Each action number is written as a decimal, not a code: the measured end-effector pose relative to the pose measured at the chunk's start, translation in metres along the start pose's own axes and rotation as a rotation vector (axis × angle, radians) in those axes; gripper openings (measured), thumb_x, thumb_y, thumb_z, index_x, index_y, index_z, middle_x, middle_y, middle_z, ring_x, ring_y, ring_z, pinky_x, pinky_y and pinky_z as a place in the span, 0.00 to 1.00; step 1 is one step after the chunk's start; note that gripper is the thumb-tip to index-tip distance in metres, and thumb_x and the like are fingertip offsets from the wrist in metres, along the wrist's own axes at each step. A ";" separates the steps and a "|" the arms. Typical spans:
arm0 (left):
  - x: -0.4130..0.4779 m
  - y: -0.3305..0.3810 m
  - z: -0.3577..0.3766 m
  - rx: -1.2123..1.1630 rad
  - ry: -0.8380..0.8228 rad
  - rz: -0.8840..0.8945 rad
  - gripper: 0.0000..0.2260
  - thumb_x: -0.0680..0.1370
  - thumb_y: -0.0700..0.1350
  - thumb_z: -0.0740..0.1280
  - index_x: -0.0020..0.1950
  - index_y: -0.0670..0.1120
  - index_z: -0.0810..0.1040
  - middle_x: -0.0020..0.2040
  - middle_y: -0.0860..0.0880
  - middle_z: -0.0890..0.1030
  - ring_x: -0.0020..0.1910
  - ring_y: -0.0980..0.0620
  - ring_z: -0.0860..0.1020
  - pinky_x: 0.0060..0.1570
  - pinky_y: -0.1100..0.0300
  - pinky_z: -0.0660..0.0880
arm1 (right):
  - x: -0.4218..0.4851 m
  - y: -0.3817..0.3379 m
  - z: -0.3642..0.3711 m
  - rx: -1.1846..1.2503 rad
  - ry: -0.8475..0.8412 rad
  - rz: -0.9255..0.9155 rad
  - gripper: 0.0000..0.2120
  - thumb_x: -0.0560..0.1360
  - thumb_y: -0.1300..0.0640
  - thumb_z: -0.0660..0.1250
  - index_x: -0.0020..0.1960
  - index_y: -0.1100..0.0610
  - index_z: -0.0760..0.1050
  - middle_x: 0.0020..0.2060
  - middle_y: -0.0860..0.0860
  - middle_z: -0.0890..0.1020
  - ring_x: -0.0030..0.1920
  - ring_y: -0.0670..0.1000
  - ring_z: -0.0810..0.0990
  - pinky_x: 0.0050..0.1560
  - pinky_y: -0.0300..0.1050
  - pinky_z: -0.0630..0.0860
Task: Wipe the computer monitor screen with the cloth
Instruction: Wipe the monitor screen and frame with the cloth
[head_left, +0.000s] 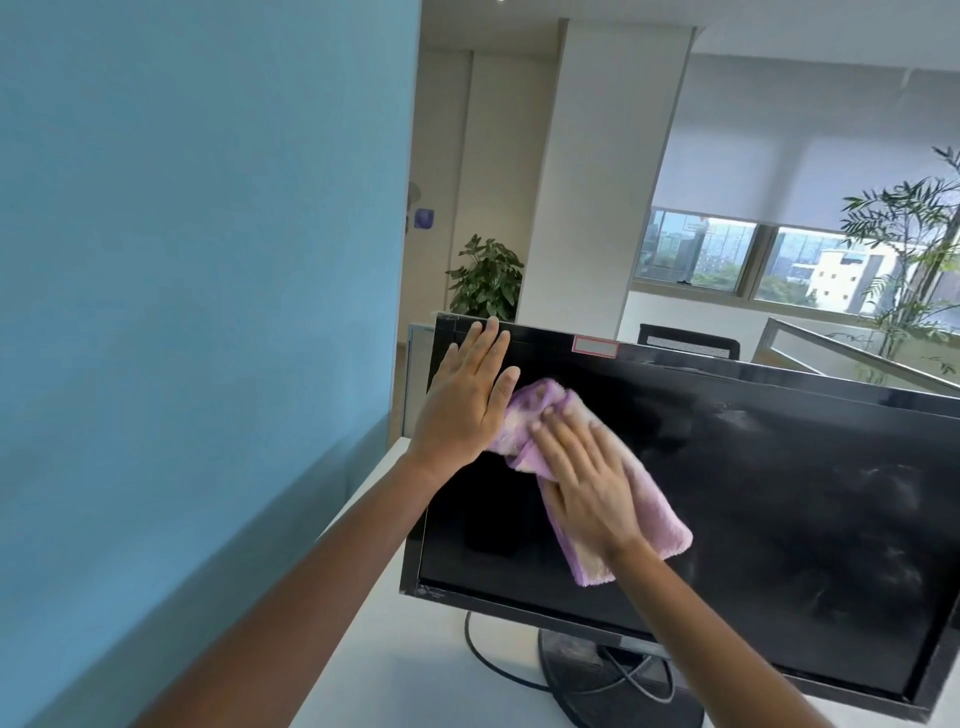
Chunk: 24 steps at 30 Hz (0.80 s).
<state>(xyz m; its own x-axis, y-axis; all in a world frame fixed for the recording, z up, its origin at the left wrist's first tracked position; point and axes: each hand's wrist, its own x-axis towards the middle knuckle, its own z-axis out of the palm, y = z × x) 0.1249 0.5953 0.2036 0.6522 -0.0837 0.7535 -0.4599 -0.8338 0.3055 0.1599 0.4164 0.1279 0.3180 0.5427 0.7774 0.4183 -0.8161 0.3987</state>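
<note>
The monitor screen (753, 493) stood dark on its stand on the white table (395, 660), as seen from the head camera. The right hand (587, 483) lay flat with straight, spread fingers, pressing the purple cloth (654, 509) against the screen's upper left part. The left hand (467, 400), also flat and holding nothing, braced the top left corner. Wiping looked to be under way. Dusty smears (883, 519) showed toward the right, so the next stroke probably called for sweeping rightward with even pressure.
</note>
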 end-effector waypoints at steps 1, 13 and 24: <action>0.001 -0.001 0.002 0.018 -0.002 0.006 0.21 0.82 0.46 0.51 0.74 0.43 0.56 0.76 0.47 0.55 0.76 0.51 0.49 0.74 0.57 0.45 | -0.012 -0.005 0.005 -0.019 -0.038 -0.055 0.27 0.74 0.51 0.56 0.72 0.55 0.59 0.68 0.55 0.72 0.71 0.54 0.61 0.73 0.52 0.50; 0.013 0.007 0.011 0.135 0.013 0.052 0.22 0.81 0.50 0.48 0.74 0.45 0.54 0.76 0.48 0.55 0.76 0.52 0.49 0.73 0.57 0.41 | -0.087 0.008 0.027 -0.232 -0.274 -0.803 0.27 0.72 0.53 0.65 0.70 0.46 0.64 0.70 0.43 0.69 0.72 0.48 0.63 0.74 0.54 0.52; 0.025 0.027 0.019 0.089 -0.027 0.032 0.21 0.82 0.48 0.49 0.74 0.45 0.56 0.76 0.48 0.58 0.76 0.52 0.51 0.74 0.56 0.45 | 0.012 0.097 -0.027 -0.059 0.155 -0.132 0.25 0.76 0.57 0.59 0.71 0.59 0.60 0.70 0.54 0.64 0.75 0.51 0.53 0.74 0.53 0.48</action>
<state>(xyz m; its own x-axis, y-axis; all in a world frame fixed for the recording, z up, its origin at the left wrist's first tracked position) 0.1403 0.5609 0.2197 0.6547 -0.1252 0.7455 -0.4264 -0.8755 0.2274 0.1813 0.3380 0.1893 0.1274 0.6125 0.7801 0.3954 -0.7527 0.5264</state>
